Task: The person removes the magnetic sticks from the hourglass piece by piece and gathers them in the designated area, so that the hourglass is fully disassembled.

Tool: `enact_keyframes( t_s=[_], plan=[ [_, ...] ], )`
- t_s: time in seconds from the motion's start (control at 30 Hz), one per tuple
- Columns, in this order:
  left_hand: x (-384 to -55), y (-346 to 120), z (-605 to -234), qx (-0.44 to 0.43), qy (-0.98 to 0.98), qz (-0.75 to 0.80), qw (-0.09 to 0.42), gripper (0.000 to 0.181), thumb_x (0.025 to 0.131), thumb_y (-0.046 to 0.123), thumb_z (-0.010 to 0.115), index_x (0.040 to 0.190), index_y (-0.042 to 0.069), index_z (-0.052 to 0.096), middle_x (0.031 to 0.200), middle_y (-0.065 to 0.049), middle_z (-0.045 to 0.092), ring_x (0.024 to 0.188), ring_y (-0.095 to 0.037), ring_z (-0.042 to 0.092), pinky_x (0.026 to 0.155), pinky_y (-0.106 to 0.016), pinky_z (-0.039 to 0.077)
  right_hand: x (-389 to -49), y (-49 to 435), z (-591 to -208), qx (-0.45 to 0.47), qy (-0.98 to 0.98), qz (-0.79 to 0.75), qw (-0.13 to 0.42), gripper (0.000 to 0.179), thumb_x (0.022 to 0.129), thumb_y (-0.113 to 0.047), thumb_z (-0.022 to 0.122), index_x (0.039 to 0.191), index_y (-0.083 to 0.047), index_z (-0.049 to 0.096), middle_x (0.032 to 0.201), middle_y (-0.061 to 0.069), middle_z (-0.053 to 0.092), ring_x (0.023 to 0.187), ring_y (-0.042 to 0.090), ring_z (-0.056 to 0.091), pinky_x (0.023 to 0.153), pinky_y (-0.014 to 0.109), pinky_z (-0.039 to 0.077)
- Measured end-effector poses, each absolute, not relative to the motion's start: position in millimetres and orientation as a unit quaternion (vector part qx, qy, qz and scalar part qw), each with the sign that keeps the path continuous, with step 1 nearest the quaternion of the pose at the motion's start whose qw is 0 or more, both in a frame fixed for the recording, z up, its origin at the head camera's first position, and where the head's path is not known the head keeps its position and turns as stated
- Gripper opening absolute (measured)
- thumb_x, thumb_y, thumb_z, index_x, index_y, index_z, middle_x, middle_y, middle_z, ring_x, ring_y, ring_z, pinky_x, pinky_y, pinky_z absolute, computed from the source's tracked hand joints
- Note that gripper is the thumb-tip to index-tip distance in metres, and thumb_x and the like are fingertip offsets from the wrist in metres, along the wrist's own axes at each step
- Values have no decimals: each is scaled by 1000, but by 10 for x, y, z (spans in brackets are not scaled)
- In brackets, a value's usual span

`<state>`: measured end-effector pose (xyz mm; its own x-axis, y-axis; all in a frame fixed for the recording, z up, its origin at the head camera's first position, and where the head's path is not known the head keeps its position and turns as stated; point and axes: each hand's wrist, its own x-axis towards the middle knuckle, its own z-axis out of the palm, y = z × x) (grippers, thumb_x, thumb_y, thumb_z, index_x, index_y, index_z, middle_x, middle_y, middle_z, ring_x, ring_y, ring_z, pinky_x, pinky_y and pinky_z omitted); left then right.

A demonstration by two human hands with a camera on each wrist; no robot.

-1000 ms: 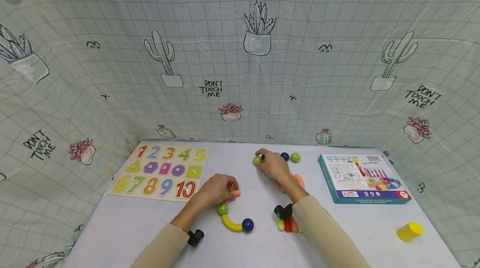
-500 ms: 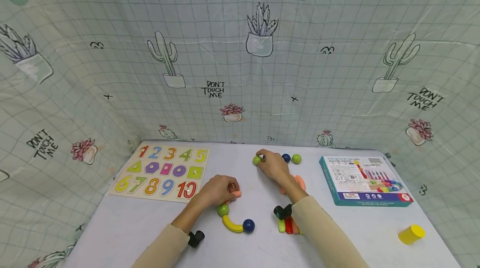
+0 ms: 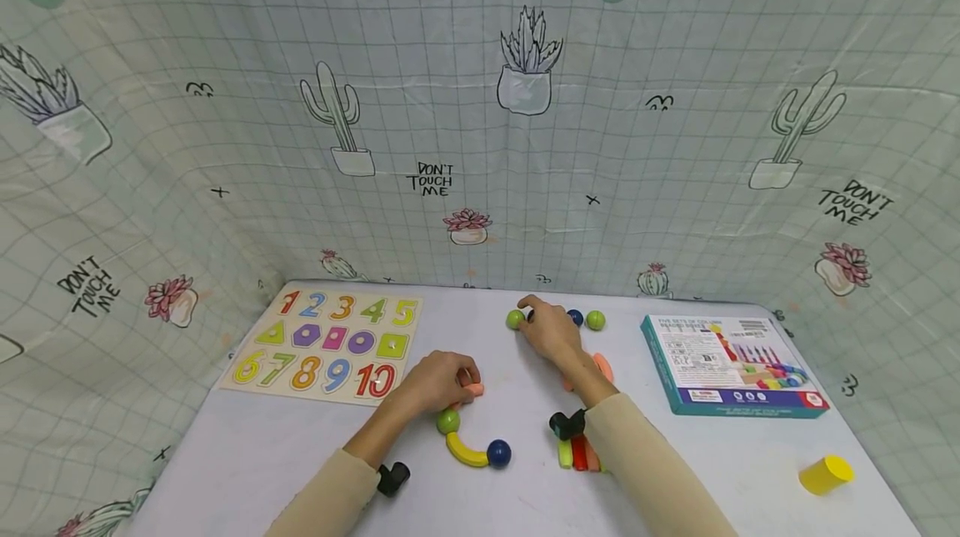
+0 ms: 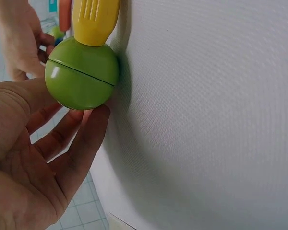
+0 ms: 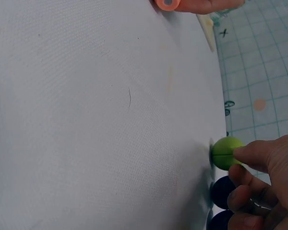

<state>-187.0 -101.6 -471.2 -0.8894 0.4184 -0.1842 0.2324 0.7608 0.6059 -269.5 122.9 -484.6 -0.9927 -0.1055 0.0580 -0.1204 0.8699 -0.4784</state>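
In the head view, my left hand (image 3: 438,380) holds an orange stick-like piece (image 3: 474,389), its round end (image 5: 168,3) showing in the right wrist view. Close by my left fingers lies a green ball (image 4: 81,74), joined to a curved yellow piece (image 3: 467,450) with a dark blue ball (image 3: 498,454) at its other end. Whether the orange piece touches that green ball is hidden. Farther back, my right hand (image 3: 551,333) pinches another green ball (image 5: 225,153) with its fingertips. Two dark blue balls (image 5: 223,192) sit in a row beside it, partly under the curled fingers.
A number puzzle board (image 3: 322,345) lies at left, a teal-edged toy box (image 3: 735,366) at right. A yellow cylinder (image 3: 826,475) is near the right edge. Coloured sticks (image 3: 579,454) and curved orange pieces (image 3: 603,367) lie by the right arm; another green ball (image 3: 595,320) is behind.
The head view has shifted slightly. The green ball by my right fingers has moved a little left, away from the dark blue ball under the hand. My left hand stays put.
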Motion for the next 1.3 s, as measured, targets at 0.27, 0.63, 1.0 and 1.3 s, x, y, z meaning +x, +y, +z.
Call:
enact_keyframes(
  t_s=[0.27,0.63,1.0,1.3],
  plan=[
    [-1846,-1068,-4627,167,944,238,158,22,81,24,84,97,19,70,77,7,60,65,-11,53,58,-27,40,-2580,1323,-4802,106,-954,282,2,27,96,-29,68,121,-19,69,85,-1,71,63,12,57,56,29,45],
    [-1911,-1009,-4662,217,925,286,126,18,83,11,82,87,13,65,76,5,59,67,-10,51,60,-23,42,-2105,1128,-4749,298,-920,217,-135,20,89,-34,77,105,-22,76,79,-15,61,72,7,54,63,26,46],
    [-1827,-1003,-4587,199,936,236,166,30,80,33,85,92,18,63,75,7,56,65,-11,49,57,-27,36,-2033,1120,-4819,287,-931,194,-115,19,90,-40,75,85,-23,68,65,-13,54,58,6,49,53,24,38],
    [-1836,-997,-4618,208,923,278,164,24,80,20,86,93,15,66,83,2,60,72,-14,51,63,-27,41,-1979,1103,-4820,288,-935,186,-91,14,91,-38,73,94,-24,70,75,-12,56,64,8,51,53,26,41]
  ],
)
